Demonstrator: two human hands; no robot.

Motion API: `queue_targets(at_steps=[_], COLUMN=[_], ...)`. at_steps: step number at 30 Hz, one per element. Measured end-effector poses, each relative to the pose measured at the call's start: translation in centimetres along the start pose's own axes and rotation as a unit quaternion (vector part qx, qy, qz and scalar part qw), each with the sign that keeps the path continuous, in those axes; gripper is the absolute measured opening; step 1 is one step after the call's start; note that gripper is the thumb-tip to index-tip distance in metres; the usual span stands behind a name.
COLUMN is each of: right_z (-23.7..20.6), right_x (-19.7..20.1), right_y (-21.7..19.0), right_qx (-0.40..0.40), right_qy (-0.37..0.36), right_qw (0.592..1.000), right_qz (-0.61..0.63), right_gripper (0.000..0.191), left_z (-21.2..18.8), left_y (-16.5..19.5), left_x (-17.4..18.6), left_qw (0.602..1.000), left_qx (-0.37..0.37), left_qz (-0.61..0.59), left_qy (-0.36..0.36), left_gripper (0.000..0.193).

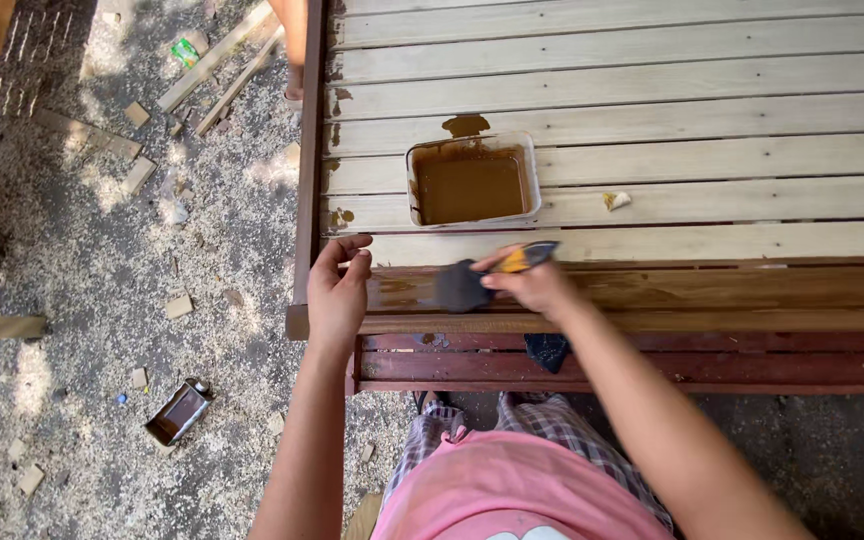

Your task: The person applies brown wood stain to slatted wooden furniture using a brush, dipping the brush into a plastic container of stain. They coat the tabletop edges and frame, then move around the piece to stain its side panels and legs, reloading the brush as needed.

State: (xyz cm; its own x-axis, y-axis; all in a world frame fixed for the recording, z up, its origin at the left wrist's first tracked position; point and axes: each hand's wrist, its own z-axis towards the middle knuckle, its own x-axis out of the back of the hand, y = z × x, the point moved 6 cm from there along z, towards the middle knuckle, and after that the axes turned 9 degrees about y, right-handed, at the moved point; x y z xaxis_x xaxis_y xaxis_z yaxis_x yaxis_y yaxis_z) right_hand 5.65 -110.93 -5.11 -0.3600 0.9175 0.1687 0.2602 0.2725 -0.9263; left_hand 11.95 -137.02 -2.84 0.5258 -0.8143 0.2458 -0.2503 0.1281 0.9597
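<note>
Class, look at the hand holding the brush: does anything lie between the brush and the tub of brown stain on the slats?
Nothing visible does. Only bare slats separate the brush in the right hand from the tub.

Outdoor woodworking yard, sawdust-strewn ground (102, 300), wood offcuts (137, 175), half-stained slats (652, 150)

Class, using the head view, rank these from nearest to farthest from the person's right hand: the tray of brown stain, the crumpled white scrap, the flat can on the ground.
From the right hand:
1. Tray of brown stain, just beyond on the planks.
2. Crumpled white scrap, beyond and rightward; nearly level with the tray.
3. Flat can, far left on the ground.
</note>
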Motion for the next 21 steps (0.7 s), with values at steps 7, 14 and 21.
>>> queue_targets(at_steps=[7, 14, 21], right_z=[0.9, -5.8, -15.5], right_x=[-11.0, 17.3, 37.3], right_y=[-6.0, 1.5, 5.9], right_qx=[0.153, -0.067, -0.127], right_qy=[-0.066, 0.132, 0.352], right_qw=[0.985, 0.988, 0.925], right_qz=[0.053, 0.043, 0.069], right_gripper=[0.024, 0.032, 0.031], left_z=[3.0, 0.2, -4.4], left_y=[2.5, 4.1, 5.0], left_x=[-2.9, -12.8, -20.9], left_qw=[0.987, 0.975, 0.955], left_qx=[-0.086, -0.153, -0.175], left_qz=[0.132, 0.11, 0.095], left_qy=[-0.015, -0.118, -0.219], left_gripper=[0.024, 0.024, 0.025])
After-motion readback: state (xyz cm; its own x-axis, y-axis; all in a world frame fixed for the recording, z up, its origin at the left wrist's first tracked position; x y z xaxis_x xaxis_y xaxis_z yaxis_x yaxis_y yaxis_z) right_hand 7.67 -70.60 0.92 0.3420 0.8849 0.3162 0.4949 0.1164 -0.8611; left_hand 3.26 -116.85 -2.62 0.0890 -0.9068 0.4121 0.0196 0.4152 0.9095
